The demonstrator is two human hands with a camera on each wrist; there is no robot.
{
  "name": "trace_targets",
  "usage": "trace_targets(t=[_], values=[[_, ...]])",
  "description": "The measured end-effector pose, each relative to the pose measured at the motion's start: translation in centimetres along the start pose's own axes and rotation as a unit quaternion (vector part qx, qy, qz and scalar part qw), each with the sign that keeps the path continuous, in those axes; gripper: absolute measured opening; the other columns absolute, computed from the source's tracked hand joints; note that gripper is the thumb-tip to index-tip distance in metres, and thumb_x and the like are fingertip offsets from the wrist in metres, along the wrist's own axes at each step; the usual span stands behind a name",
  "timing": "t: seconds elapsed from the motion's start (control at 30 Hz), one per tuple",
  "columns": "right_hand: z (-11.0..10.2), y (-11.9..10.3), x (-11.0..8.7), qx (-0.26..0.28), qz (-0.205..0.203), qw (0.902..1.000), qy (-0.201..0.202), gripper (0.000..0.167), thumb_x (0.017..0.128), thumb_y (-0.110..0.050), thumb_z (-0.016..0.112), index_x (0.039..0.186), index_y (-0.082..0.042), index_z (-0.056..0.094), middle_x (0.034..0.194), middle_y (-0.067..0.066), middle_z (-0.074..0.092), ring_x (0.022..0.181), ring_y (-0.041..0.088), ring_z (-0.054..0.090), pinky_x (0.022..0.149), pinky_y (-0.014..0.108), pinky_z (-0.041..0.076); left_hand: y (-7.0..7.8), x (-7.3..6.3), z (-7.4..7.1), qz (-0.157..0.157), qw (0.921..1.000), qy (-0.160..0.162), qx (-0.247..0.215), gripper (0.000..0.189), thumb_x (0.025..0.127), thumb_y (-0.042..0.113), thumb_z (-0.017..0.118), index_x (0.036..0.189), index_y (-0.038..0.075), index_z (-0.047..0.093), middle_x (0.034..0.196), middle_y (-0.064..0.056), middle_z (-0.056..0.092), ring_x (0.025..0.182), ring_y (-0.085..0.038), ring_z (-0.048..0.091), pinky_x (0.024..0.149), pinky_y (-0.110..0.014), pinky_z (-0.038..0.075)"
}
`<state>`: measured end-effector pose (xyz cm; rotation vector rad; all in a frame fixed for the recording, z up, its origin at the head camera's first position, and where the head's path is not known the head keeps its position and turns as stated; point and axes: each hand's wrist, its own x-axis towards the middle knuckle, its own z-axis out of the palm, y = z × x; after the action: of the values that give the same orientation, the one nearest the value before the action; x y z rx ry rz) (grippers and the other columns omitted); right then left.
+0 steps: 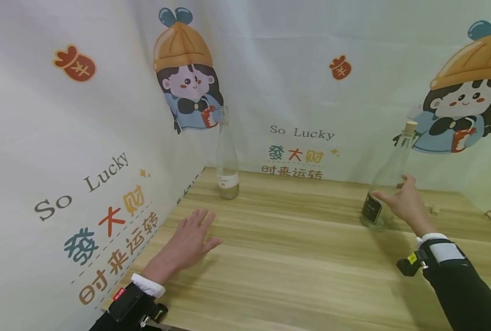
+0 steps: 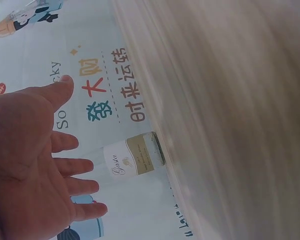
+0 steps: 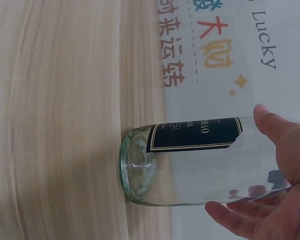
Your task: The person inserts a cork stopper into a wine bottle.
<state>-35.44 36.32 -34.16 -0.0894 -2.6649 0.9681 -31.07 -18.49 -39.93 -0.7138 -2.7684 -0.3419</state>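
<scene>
A clear glass bottle (image 1: pixel 371 210) with a dark label stands at the right of the table, a cork (image 1: pixel 411 126) in its neck. My right hand (image 1: pixel 408 202) is at its side, thumb stretched across the near face. In the right wrist view the fingertips (image 3: pixel 225 215) lie along the opposite edge of the bottle, spread rather than curled round it. At the left, my left hand (image 1: pixel 187 241) hovers over the table with straight, parted fingers and holds nothing. Beyond it stands a second clear bottle (image 1: pixel 227 181) with a pale label, its neck uncorked.
Both bottles stand on a wood-grain table (image 1: pixel 278 262). A small light-coloured piece (image 1: pixel 435 210) lies right of my right hand. White printed cloth (image 1: pixel 245 59) hangs as walls behind and at the sides, close behind the pale-labelled bottle.
</scene>
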Motion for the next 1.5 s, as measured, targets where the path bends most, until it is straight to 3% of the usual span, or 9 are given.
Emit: trace_targets(t=[0.2,0.37,0.73,1.13,1.5], values=[[-0.1,0.4,0.7,0.002,0.019,0.9998,0.005,0.106,0.101,-0.043,0.066,0.153,0.019,-0.002,0.144,0.053,0.029,0.125,0.068,0.039,0.103,0.072,0.038,0.4,0.3,-0.1,0.004,1.0000,-0.002,-0.001,0.073,0.104,0.040,0.063,0.155,-0.006,0.038,0.160,-0.033,0.031,0.149,-0.052,0.025,0.117,-0.070,0.024],[0.0,0.7,2.0,0.007,0.023,0.9996,0.012,0.108,0.100,-0.044,0.066,0.154,0.017,-0.004,0.145,0.053,0.028,0.124,0.067,0.042,0.099,0.071,0.043,0.5,0.6,0.0,0.004,1.0000,-0.003,0.005,0.074,0.103,0.040,0.063,0.156,-0.005,0.037,0.160,-0.032,0.030,0.149,-0.051,0.025,0.117,-0.070,0.024],[1.3,0.6,4.3,0.014,0.038,0.9984,0.039,0.106,0.099,-0.043,0.067,0.154,0.017,0.000,0.141,0.055,0.030,0.127,0.066,0.038,0.105,0.071,0.037,0.5,0.1,0.4,0.014,0.9998,0.015,0.007,0.073,0.102,0.039,0.065,0.155,-0.005,0.039,0.158,-0.032,0.035,0.147,-0.052,0.029,0.116,-0.070,0.026],[1.3,0.8,5.3,0.014,0.061,0.9978,0.022,0.109,0.099,-0.048,0.065,0.154,0.017,-0.004,0.145,0.055,0.024,0.131,0.067,0.034,0.108,0.071,0.034,0.6,0.1,0.4,0.020,0.9994,0.019,0.020,0.073,0.101,0.038,0.067,0.153,-0.005,0.041,0.156,-0.032,0.038,0.146,-0.052,0.031,0.116,-0.070,0.027],[0.9,1.4,6.6,0.005,0.042,0.9991,0.005,0.108,0.101,-0.049,0.061,0.155,0.016,-0.006,0.141,0.056,0.028,0.129,0.067,0.035,0.104,0.072,0.038,1.1,1.0,0.3,0.027,0.9993,0.021,0.013,0.072,0.101,0.038,0.067,0.153,-0.005,0.042,0.155,-0.032,0.040,0.146,-0.051,0.032,0.115,-0.070,0.028]])
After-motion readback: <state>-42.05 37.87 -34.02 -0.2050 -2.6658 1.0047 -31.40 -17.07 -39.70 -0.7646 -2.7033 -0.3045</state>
